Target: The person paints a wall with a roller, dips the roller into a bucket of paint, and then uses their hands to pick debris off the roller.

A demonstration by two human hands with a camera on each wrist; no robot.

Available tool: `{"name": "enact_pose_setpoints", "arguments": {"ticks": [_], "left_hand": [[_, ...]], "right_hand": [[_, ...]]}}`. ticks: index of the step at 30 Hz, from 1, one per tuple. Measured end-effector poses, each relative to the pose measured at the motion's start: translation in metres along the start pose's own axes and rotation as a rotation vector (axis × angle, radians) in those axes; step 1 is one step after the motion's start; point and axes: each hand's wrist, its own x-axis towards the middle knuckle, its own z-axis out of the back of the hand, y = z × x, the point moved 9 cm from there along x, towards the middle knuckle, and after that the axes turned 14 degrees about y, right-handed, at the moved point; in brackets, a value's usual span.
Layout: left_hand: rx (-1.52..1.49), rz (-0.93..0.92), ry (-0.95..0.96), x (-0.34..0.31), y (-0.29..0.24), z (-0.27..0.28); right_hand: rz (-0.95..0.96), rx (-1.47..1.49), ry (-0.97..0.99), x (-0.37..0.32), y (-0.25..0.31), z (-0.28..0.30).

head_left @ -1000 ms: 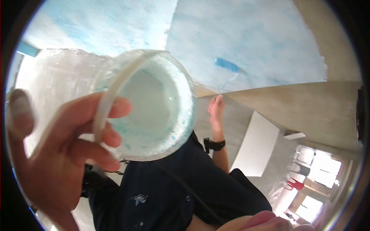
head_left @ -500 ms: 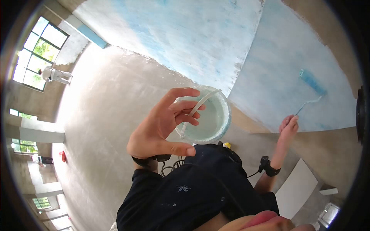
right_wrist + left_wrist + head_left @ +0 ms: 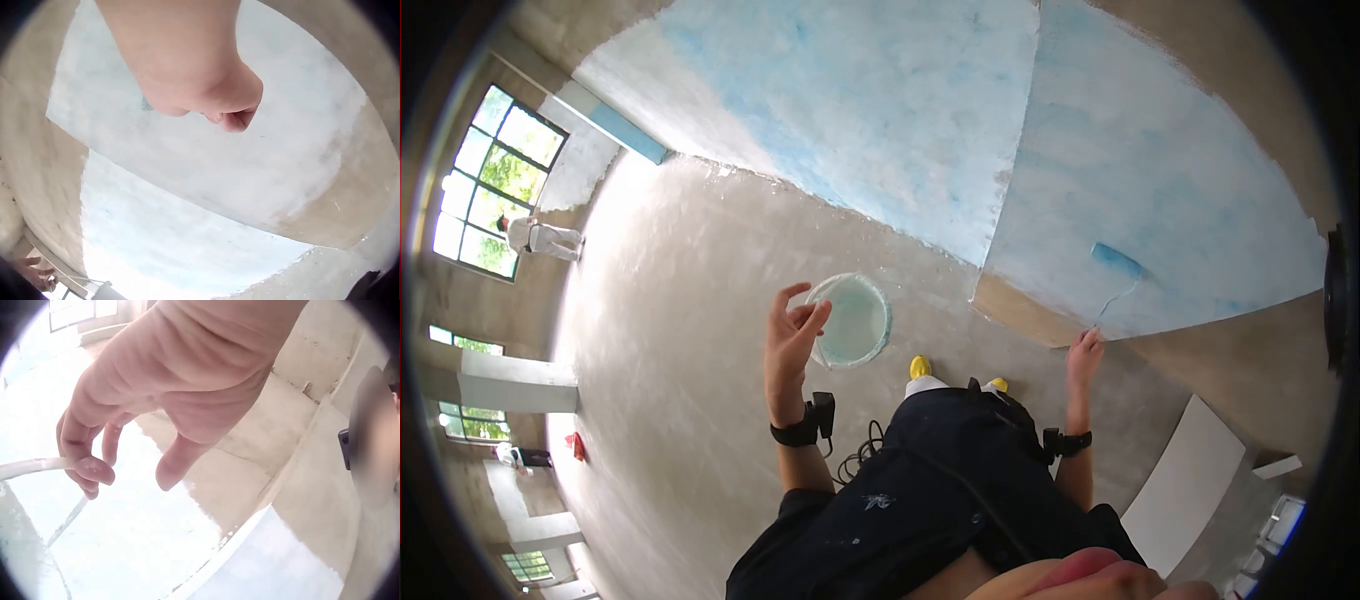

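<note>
Hooked over the fingers of my left hand (image 3: 788, 350) is the pale handle (image 3: 39, 465) of a paint bucket (image 3: 887, 325), with the thumb held apart from it. Pale, watery paint (image 3: 855, 322) lies inside, and the rim is smeared with blue. My right hand (image 3: 1084, 360) grips a paint roller (image 3: 1118, 261) by the end of its handle. The blue roller sleeve overlaps the pale blue painted wall (image 3: 1180, 180) in the head view. In the right wrist view my right hand (image 3: 215, 100) is curled into a fist that hides the roller's handle.
A second painted wall (image 3: 880, 120) meets the first at a corner. White board (image 3: 1185, 480) lies at the lower right. Coiled cable (image 3: 862, 455) hangs by my left side, and yellow shoes (image 3: 920, 367) stand on the grey floor (image 3: 690, 330). A person (image 3: 545, 238) stands far left near a window.
The bucket and my left hand have moved down and away from the head camera. The head view has shifted, and the roller appears lower and further right than a second ago.
</note>
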Motion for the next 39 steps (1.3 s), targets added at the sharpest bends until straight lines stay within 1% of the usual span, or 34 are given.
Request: {"name": "enact_pose_setpoints", "arguments": {"ticks": [1, 3, 4, 6, 7, 8, 9, 10, 11, 13, 14, 16, 17, 19, 20, 22, 23, 25, 27, 29, 30, 31, 32, 34, 35, 37, 39], "left_hand": [[0.006, -0.006, 0.006, 0.005, 0.01, 0.002], [-0.02, 0.06, -0.058, 0.007, 0.034, 0.012], [-0.013, 0.061, -0.049, 0.008, 0.041, 0.012], [0.043, 0.09, -0.177, 0.005, 0.055, 0.026], [0.056, 0.091, -0.166, 0.005, 0.061, 0.028], [0.054, 0.096, -0.196, 0.002, 0.066, 0.034], [0.054, 0.105, -0.225, -0.001, 0.072, 0.039], [0.08, 0.101, -0.209, 0.002, 0.076, 0.043], [0.061, 0.113, -0.231, 0.0, 0.084, 0.047], [0.027, 0.134, -0.256, -0.005, 0.102, 0.053], [0.035, 0.127, -0.247, -0.007, 0.106, 0.054], [-0.056, 0.166, -0.255, -0.013, 0.118, 0.057], [-0.093, 0.164, -0.241, -0.016, 0.12, 0.057], [-0.105, 0.182, -0.243, -0.022, 0.124, 0.058], [-0.124, 0.203, -0.255, -0.022, 0.126, 0.057], [-0.161, 0.194, -0.228, -0.018, 0.122, 0.053], [-0.194, 0.186, -0.201, -0.018, 0.119, 0.05], [-0.168, 0.185, -0.198, -0.016, 0.111, 0.046], [-0.141, 0.182, -0.186, -0.012, 0.104, 0.04], [-0.077, 0.176, -0.178, -0.01, 0.099, 0.036], [-0.079, 0.186, -0.175, -0.011, 0.1, 0.035], [-0.055, 0.139, -0.156, -0.011, 0.099, 0.033], [-0.031, 0.093, -0.137, -0.01, 0.097, 0.032], [0.007, 0.114, -0.162, -0.007, 0.104, 0.037], [0.0, 0.082, -0.175, -0.008, 0.1, 0.038], [0.01, 0.03, -0.196, -0.01, 0.09, 0.037], [0.002, 0.023, -0.197, -0.01, 0.084, 0.035]], "right_hand": [[0.0, 0.007, -0.008, -0.003, 0.012, -0.002], [-0.213, 0.322, 0.06, -0.02, 0.026, -0.01], [-0.219, 0.327, 0.051, -0.028, 0.049, -0.009], [-0.155, 0.331, 0.142, -0.03, 0.106, -0.018], [-0.118, 0.364, 0.144, -0.027, 0.126, -0.02], [-0.079, 0.397, 0.145, -0.025, 0.151, -0.02], [-0.016, 0.432, 0.186, -0.023, 0.196, -0.02], [0.048, 0.475, 0.215, -0.023, 0.237, -0.02], [0.045, 0.484, 0.206, -0.019, 0.253, -0.017], [0.142, 0.464, 0.233, -0.014, 0.279, -0.015], [0.143, 0.471, 0.221, -0.01, 0.281, -0.018], [0.038, 0.362, 0.278, -0.006, 0.278, -0.027], [0.036, 0.364, 0.269, -0.002, 0.267, -0.03], [0.058, 0.324, 0.202, 0.013, 0.227, -0.041], [0.06, 0.322, 0.2, 0.015, 0.213, -0.047], [-0.006, 0.363, 0.215, 0.009, 0.177, -0.06], [-0.009, 0.356, 0.221, 0.006, 0.161, -0.064], [-0.119, 0.263, 0.194, 0.0, 0.115, -0.066], [-0.151, 0.21, 0.176, -0.005, 0.057, -0.068], [-0.187, 0.152, 0.157, -0.019, 0.037, -0.059], [-0.251, 0.207, 0.155, -0.033, 0.033, -0.057], [-0.315, 0.262, 0.152, -0.046, 0.028, -0.055], [-0.324, 0.254, 0.151, -0.054, 0.029, -0.05], [-0.266, 0.454, 0.238, -0.066, 0.047, -0.049], [-0.276, 0.446, 0.238, -0.073, 0.053, -0.043], [-0.228, 0.463, 0.21, -0.081, 0.071, -0.029], [-0.24, 0.498, 0.193, -0.094, 0.098, -0.014]]}}
